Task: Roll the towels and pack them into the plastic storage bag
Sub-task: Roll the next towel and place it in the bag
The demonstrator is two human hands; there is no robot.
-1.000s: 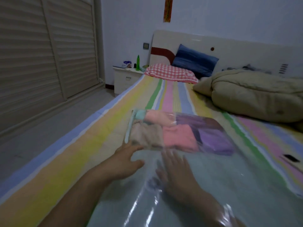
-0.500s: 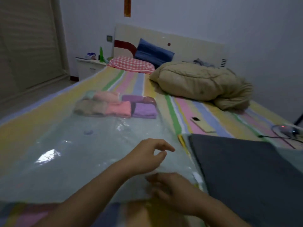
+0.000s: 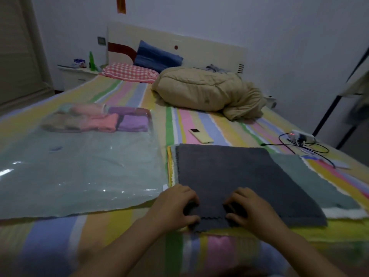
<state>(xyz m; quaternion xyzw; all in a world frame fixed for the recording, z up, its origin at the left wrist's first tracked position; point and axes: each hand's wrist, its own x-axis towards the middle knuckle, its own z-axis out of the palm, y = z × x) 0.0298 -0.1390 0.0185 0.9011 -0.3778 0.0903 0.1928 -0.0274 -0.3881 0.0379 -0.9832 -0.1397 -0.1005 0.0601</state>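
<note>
so the left hand point(image 3: 175, 204) and right hand point(image 3: 249, 206) have left the plastic storage bag point(image 3: 79, 176); rolled towels point(image 3: 103, 120) sit at its far end; both hands now pinch the near edge of the dark grey towel point(image 3: 235, 176) right beside the bag on the bed; guessing the next roll is starting

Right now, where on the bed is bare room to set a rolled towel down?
Bare sheet beyond the plastic storage bag toward the checked pillow, and before its near edge, left of the left hand. Crowded: the right, with dark grey towel stack, phone, cables.
</note>
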